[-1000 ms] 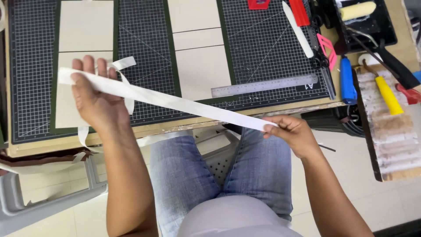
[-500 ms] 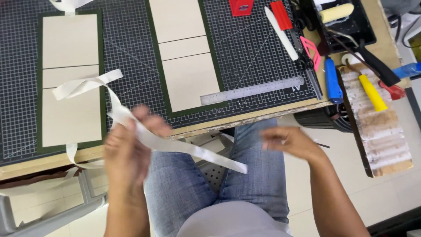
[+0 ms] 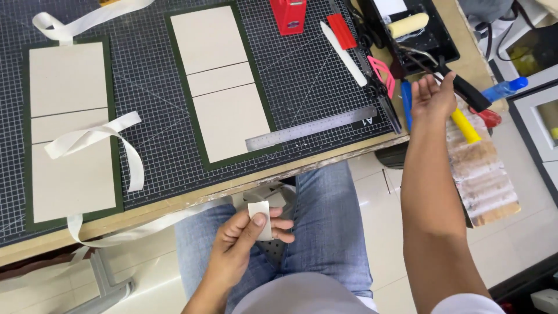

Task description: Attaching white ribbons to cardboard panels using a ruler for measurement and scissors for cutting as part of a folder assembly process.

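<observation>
The ribbon (image 3: 258, 221) end is pinched in the left hand (image 3: 247, 244); the right hand (image 3: 433, 96) is spread, unladen, near the scissors (image 3: 381, 75). Ribbon could be snagged on the surface (image 3: 325, 157) edge.

Few such items show. A red box-shaped package (image 3: 289, 14) stands at the far edge of the bench, on the cutting mat, with a small pale label on its near face. Beyond the bench's right edge, a white cabinet carries a dark glass panel (image 3: 526, 55) with yellow showing behind; whether it is a screen cannot be told.
</observation>
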